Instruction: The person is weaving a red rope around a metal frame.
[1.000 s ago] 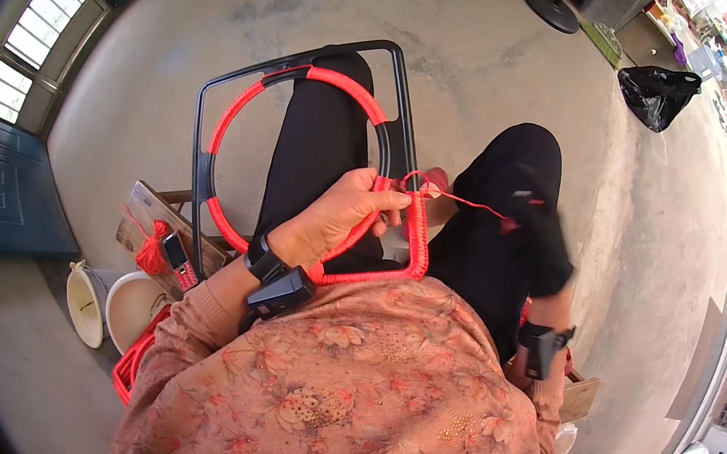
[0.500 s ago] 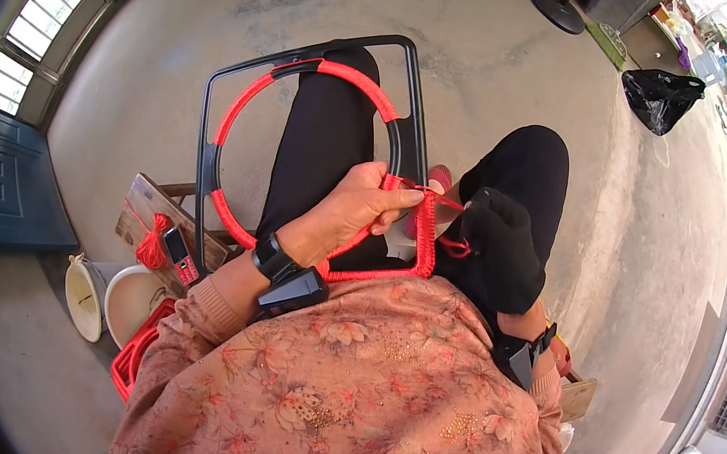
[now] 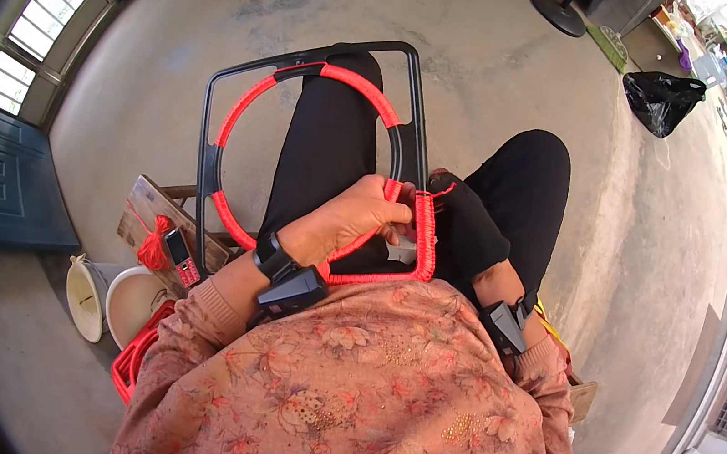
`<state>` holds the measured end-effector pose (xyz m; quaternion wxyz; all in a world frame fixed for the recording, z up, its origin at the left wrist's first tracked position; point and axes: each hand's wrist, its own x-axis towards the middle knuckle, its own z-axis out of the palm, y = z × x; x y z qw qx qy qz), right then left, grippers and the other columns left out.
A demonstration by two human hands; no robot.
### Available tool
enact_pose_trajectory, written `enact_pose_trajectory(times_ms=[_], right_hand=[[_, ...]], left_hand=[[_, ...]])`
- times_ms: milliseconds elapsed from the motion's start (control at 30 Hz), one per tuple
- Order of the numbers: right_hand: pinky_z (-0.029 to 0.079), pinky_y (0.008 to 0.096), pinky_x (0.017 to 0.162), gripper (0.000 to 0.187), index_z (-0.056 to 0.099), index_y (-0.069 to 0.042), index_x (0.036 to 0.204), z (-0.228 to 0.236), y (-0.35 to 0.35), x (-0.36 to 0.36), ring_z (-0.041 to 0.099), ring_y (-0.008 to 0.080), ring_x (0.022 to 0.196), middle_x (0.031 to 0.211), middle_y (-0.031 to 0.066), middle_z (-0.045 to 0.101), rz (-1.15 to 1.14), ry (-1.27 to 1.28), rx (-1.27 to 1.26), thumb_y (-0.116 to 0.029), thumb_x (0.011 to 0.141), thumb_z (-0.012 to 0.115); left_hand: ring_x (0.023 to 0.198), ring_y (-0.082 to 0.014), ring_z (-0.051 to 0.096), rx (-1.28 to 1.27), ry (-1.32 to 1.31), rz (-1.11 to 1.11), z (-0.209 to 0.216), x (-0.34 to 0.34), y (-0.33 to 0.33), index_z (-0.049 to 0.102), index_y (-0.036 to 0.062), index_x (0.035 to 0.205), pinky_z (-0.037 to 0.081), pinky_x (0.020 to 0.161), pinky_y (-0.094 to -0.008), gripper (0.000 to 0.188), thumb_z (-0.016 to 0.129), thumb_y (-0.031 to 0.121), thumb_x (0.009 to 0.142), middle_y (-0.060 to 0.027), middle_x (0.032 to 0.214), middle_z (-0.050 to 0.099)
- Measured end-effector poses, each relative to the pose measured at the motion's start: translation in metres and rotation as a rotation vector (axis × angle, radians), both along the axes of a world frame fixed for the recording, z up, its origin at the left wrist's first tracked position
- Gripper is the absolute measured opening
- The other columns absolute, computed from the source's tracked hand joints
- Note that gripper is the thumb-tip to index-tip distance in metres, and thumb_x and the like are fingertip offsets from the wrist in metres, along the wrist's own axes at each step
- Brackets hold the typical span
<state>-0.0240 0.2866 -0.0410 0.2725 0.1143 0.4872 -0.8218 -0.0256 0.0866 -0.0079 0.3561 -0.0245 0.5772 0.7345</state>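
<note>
A black frame [image 3: 416, 92] with an inner ring rests over my lap, tilted against my left thigh. Red cord [image 3: 426, 235] is wound tightly along its near right corner and parts of the ring. My bare left hand [image 3: 356, 217] is closed round the ring's wrapped right side, its fingertips partly behind it. In a black glove with bare fingertips, my right hand [image 3: 471, 227] sits against the frame's right side. Its fingers are bent together by a short loose length of cord [image 3: 444, 188]; the frame edge partly hides the fingertips.
At my left, a wooden bench [image 3: 146, 208] carries a bundle of red cord [image 3: 154, 245] and a mobile phone [image 3: 182, 258]. Below stand two pale buckets [image 3: 132, 299] and red wrapped frames [image 3: 130, 357]. A black plastic bag [image 3: 663, 99] lies on the floor far right.
My right hand has moved left and up to the frame's side, and the cord stretched between the hands has gone slack. My left thumb has come off the frame's corner; its fingers now curl at the ring.
</note>
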Motion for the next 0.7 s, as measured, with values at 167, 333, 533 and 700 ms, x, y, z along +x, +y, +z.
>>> enact_pose_trajectory(times_ms=[167, 333, 533, 700], right_hand=[[0.05, 0.0272, 0.064, 0.02, 0.062, -0.006, 0.104, -0.003, 0.012, -0.008, 0.057, 0.0114, 0.066, 0.087, 0.0039, 0.063, -0.161, 0.147, 0.236, -0.023, 0.094, 0.058], [0.053, 0.0314, 0.065, 0.03, 0.057, -0.003, 0.117, 0.011, 0.021, -0.023, 0.063, 0.0164, 0.072, 0.094, 0.0089, 0.066, -0.433, -0.066, 0.085, -0.018, 0.091, 0.062], [0.053, 0.0324, 0.067, 0.041, 0.055, -0.007, 0.126, 0.056, 0.006, -0.003, 0.065, 0.0204, 0.073, 0.095, 0.0096, 0.069, 0.05, 0.751, 0.634, -0.014, 0.087, 0.064], [0.053, 0.0373, 0.067, 0.044, 0.054, -0.011, 0.129, 0.084, -0.015, 0.011, 0.066, 0.0288, 0.076, 0.095, 0.0091, 0.068, 0.381, 1.188, 1.274, -0.013, 0.085, 0.061]], left_hand=[[0.054, -0.01, 0.058, 0.004, 0.006, 0.063, -0.006, 0.0, 0.0, 0.062, 0.0009, 0.088, 0.049, 0.05, -0.023, 0.009, 0.062, 0.009, 0.089, -0.0059, 0.074, 0.063], [0.056, -0.0106, 0.058, 0.188, -0.165, 0.15, 0.001, -0.001, -0.005, 0.062, 0.0015, 0.086, 0.046, 0.048, -0.0224, 0.009, 0.06, 0.011, 0.089, -0.0054, 0.074, 0.062], [0.066, -0.0142, 0.059, 0.312, -0.188, 0.111, -0.002, -0.003, -0.007, 0.064, 0.0021, 0.091, 0.047, 0.052, -0.0269, 0.012, 0.058, 0.011, 0.087, -0.0064, 0.08, 0.063], [0.064, -0.0169, 0.062, 0.237, -0.085, 0.176, -0.002, 0.0, -0.003, 0.063, -0.0002, 0.086, 0.05, 0.052, -0.0291, 0.013, 0.059, 0.012, 0.087, -0.0093, 0.073, 0.063]])
